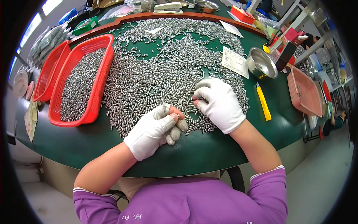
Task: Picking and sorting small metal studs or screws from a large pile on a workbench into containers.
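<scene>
Many small, shiny, bullet-shaped metal parts lie spread over the green tabletop. My left hand, in a white glove with bare thumb and index tips, is closed at the pile's near edge. It pinches one small metal part between thumb and index finger, while the other fingers curl beneath. To its right, my right hand hovers low over the parts in a similar glove. Its bare thumb and index tips come close together; what lies between them, if anything, is too small to make out.
A red perforated basket of metal parts stands left, beside another red basket. Right of the pile are a paper slip, a steel bowl, a yellow utility knife and a pink basket. A brown raised edge borders the back.
</scene>
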A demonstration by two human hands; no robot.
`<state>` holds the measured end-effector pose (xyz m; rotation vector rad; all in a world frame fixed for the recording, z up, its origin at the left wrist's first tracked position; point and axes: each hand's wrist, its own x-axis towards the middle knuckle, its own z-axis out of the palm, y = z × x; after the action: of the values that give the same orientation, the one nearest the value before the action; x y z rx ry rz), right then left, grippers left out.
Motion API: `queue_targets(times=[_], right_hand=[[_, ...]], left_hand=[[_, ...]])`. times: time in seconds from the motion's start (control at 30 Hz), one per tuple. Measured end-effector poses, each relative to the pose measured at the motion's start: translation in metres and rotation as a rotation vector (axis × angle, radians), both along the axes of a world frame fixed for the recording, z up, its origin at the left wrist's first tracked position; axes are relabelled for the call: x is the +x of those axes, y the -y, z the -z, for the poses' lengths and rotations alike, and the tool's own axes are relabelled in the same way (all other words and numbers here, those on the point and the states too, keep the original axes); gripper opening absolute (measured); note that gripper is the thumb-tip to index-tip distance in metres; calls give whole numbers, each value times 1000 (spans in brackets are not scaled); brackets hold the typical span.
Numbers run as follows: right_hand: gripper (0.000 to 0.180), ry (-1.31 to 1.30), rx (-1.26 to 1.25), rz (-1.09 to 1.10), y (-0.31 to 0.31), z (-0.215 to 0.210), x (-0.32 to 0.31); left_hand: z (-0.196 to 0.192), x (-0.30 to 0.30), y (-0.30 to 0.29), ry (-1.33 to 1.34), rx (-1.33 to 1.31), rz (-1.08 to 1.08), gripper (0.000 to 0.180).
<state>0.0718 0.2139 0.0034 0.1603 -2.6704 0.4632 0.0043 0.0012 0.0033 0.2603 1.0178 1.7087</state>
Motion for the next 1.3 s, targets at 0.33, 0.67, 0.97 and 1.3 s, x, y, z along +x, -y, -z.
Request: queue_targets(times=[0.33, 0.67, 0.97, 1.3], right_hand=[[8, -43, 14, 26, -3, -17, 6], [9, 167, 52, -75, 8, -15, 14], [10, 154, 95, 21, 15, -7, 11], [11, 104, -547, -156, 26, -20, 17]], left_hand=[[0, -2, 0, 29, -15, -2, 18], [3, -3, 1, 39, 35, -12, 17], [6, -4, 1, 90, 69, 14, 22], [-8, 0, -2, 11, -52, 29, 29]])
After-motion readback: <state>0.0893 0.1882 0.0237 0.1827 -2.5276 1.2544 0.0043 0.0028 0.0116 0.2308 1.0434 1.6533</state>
